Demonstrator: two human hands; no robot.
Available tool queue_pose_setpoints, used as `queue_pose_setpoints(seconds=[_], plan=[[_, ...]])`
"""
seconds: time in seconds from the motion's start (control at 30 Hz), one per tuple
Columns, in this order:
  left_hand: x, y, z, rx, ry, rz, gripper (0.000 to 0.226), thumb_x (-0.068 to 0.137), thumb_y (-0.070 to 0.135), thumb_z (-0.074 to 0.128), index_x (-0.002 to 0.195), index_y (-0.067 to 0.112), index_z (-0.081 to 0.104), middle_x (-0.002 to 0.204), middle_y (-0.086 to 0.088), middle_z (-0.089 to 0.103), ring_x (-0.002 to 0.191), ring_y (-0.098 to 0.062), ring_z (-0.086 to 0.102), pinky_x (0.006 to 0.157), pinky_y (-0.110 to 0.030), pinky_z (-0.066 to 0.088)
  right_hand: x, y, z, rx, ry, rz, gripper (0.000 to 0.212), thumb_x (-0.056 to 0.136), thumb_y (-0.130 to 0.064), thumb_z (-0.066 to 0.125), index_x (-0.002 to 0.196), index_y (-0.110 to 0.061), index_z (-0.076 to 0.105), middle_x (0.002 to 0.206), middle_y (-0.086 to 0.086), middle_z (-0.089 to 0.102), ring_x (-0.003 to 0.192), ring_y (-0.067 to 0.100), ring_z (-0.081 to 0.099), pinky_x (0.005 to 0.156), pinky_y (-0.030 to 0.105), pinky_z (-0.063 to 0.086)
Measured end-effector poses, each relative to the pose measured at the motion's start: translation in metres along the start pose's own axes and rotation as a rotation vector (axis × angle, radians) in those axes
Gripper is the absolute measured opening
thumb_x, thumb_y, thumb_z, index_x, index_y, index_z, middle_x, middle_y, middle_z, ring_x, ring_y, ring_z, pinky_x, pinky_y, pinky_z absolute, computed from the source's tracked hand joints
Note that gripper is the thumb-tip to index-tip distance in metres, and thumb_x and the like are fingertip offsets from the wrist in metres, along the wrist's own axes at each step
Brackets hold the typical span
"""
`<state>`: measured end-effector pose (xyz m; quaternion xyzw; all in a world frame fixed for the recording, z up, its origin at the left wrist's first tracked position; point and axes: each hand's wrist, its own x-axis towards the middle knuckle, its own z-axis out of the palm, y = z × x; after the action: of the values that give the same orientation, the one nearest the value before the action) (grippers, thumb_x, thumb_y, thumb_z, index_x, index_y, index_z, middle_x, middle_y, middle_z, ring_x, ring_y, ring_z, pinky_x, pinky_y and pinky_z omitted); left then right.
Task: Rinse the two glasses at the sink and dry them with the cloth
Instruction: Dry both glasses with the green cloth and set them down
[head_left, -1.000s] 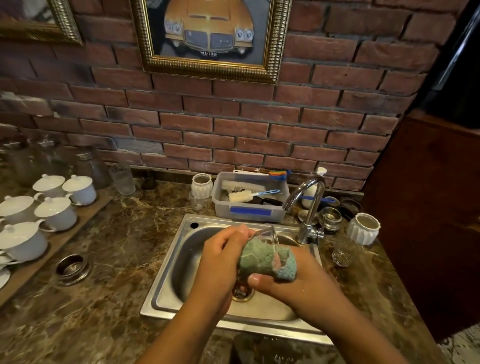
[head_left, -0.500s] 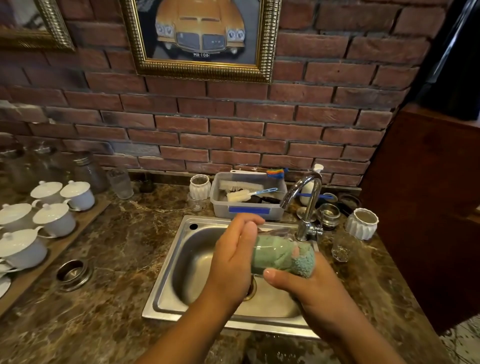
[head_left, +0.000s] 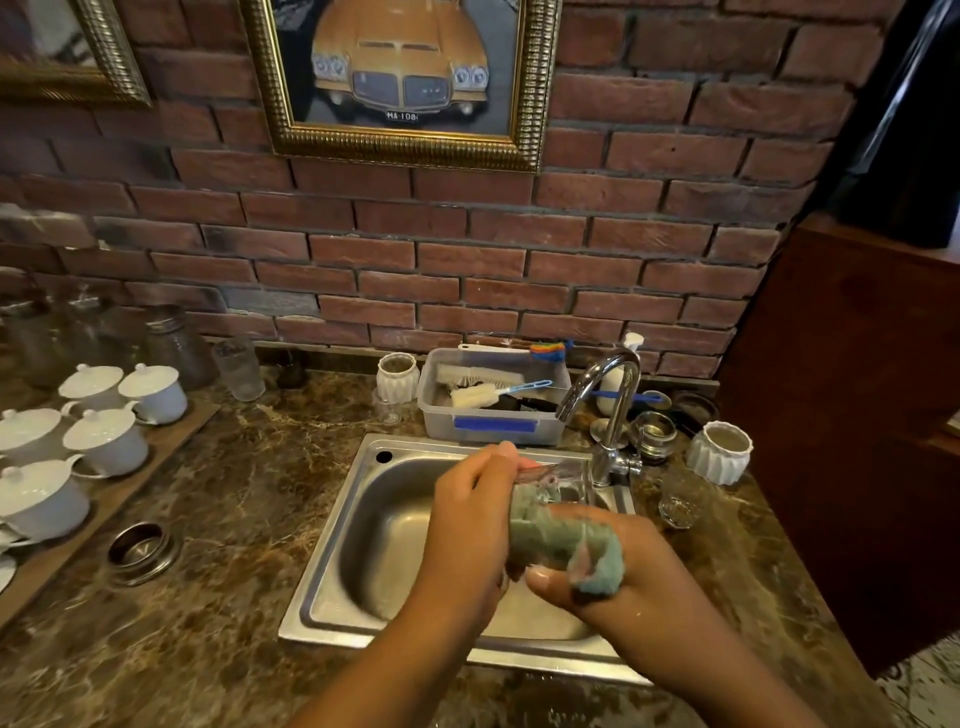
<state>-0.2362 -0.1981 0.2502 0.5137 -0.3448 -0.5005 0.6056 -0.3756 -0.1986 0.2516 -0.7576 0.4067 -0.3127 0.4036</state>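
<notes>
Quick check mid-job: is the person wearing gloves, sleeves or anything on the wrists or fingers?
No gloves: the left hand and right hand are bare. The left forearm and right forearm are bare to the frame's lower edge, with no sleeve in view. No watch, bracelet or ring shows. The right thumbnail is short and unpainted.

Single legible marking: "MA-108", on the number plate (head_left: 401, 116) at the front of the yellow car (head_left: 400, 52) in the gold-framed picture (head_left: 532, 78), hung on the far brick wall (head_left: 519, 260). Last character small, possibly a B. Blue tape strip (head_left: 495, 424) on the plastic tub (head_left: 441, 415): no writing readable.
</notes>
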Motion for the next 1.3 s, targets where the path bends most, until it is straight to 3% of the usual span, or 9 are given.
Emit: queue_pose_setpoints(seconds=[0.13, 0.2, 0.43, 0.63, 0.7, 0.83, 0.93, 1.03, 1.3], plan=[[0.006, -0.012, -0.019, 0.436, -0.089, 0.75, 0.029, 0.097, 0.028, 0.046, 0.087, 0.014, 0.07, 0.083, -0.001, 0.066, 0.081, -0.016, 0.065, 0.067, -0.027, 0.054, -0.004, -0.001, 0.013, 0.898, 0.025, 0.215, 0.048, 0.058, -0.021, 0.094, 0.104, -0.017, 0.078, 0.112, 0.016, 0.075, 0.109, 0.032, 0.071, 0.102, 0.051, 0.052], [0.013, -0.016, -0.027, 0.55, -0.159, 0.897, 0.03, 0.096, 0.025, 0.045, 0.089, 0.008, 0.069, 0.086, -0.001, 0.064, 0.082, -0.015, 0.062, 0.069, -0.027, 0.05, -0.003, -0.003, 0.017, 1.124, 0.028, 0.267, 0.044, 0.057, -0.015, 0.093, 0.099, -0.017, 0.079, 0.111, 0.019, 0.075, 0.105, 0.033, 0.072, 0.099, 0.052, 0.054], [-0.003, 0.002, -0.017, 0.191, -0.096, 0.373, 0.02, 0.095, 0.035, 0.05, 0.089, 0.024, 0.066, 0.086, 0.006, 0.067, 0.074, -0.008, 0.064, 0.051, -0.023, 0.048, 0.002, -0.008, 0.008, 0.423, 0.047, -0.023, 0.021, 0.087, -0.021, 0.07, 0.106, -0.014, 0.076, 0.104, 0.009, 0.076, 0.101, 0.026, 0.072, 0.092, 0.041, 0.057], [-0.007, 0.034, -0.008, -0.094, -0.101, -0.26, 0.024, 0.097, 0.033, 0.056, 0.092, 0.016, 0.073, 0.071, -0.003, 0.071, 0.054, -0.012, 0.064, 0.035, -0.02, 0.036, 0.004, -0.007, -0.006, -0.564, 0.129, -0.45, 0.025, 0.077, -0.032, 0.071, 0.102, -0.037, 0.072, 0.107, -0.02, 0.072, 0.12, -0.009, 0.053, 0.109, 0.031, 0.044], [-0.007, 0.035, -0.006, -0.115, -0.111, -0.288, 0.023, 0.097, 0.034, 0.058, 0.094, 0.015, 0.071, 0.07, -0.004, 0.071, 0.055, -0.014, 0.066, 0.037, -0.018, 0.038, 0.001, -0.004, -0.001, -0.556, 0.135, -0.453, 0.024, 0.073, -0.031, 0.077, 0.096, -0.035, 0.075, 0.1, -0.021, 0.074, 0.114, -0.006, 0.059, 0.106, 0.033, 0.048], [-0.005, 0.016, -0.004, 0.123, -0.045, 0.289, 0.027, 0.1, 0.022, 0.052, 0.082, 0.014, 0.071, 0.078, -0.003, 0.07, 0.071, -0.016, 0.07, 0.049, -0.026, 0.053, -0.003, -0.007, 0.009, 0.199, 0.103, 0.074, 0.027, 0.08, -0.016, 0.082, 0.106, -0.019, 0.077, 0.109, -0.006, 0.076, 0.106, 0.007, 0.069, 0.097, 0.027, 0.054], [0.01, -0.004, -0.024, 0.526, -0.168, 0.946, 0.028, 0.095, 0.024, 0.049, 0.092, 0.01, 0.073, 0.088, -0.001, 0.069, 0.082, -0.015, 0.066, 0.066, -0.031, 0.055, -0.004, -0.003, 0.016, 0.94, 0.066, 0.23, 0.041, 0.07, -0.013, 0.081, 0.109, -0.004, 0.074, 0.112, 0.025, 0.072, 0.106, 0.035, 0.07, 0.093, 0.046, 0.056], [0.021, -0.007, -0.037, 0.672, -0.283, 1.154, 0.03, 0.09, 0.021, 0.052, 0.094, 0.0, 0.073, 0.093, -0.01, 0.069, 0.085, -0.018, 0.065, 0.069, -0.033, 0.054, -0.006, -0.006, 0.017, 1.239, -0.058, 0.271, 0.054, 0.065, -0.001, 0.086, 0.117, -0.001, 0.069, 0.117, 0.03, 0.068, 0.109, 0.041, 0.068, 0.091, 0.049, 0.057], [0.003, 0.021, -0.009, 0.101, -0.096, 0.188, 0.028, 0.099, 0.021, 0.05, 0.08, 0.015, 0.069, 0.076, 0.0, 0.068, 0.07, -0.01, 0.064, 0.049, -0.021, 0.046, 0.004, -0.007, 0.004, 0.104, 0.069, -0.119, 0.024, 0.088, -0.029, 0.07, 0.109, -0.021, 0.075, 0.108, -0.005, 0.076, 0.104, 0.013, 0.071, 0.093, 0.039, 0.057]])
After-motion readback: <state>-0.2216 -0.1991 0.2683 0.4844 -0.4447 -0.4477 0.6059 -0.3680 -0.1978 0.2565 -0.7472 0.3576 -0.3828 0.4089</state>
